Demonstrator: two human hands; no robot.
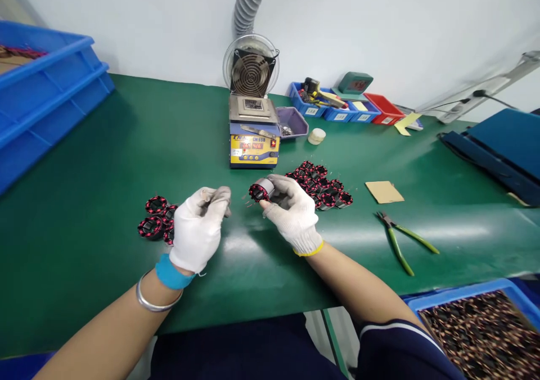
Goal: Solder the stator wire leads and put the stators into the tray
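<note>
The left hand (198, 225) pinches its fingers (220, 195) together, anything between them hidden, and partly blocks some coils (159, 222); the right hand (292, 208) grips another, partly covered coil (265, 186).

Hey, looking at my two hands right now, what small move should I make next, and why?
I'd probably bring your left hand over to gather the thin wire ends on the wound ring. Your right hand grips the ring, the ends stick out on the side facing your left hand, and that hand is close by but not touching it.
</note>
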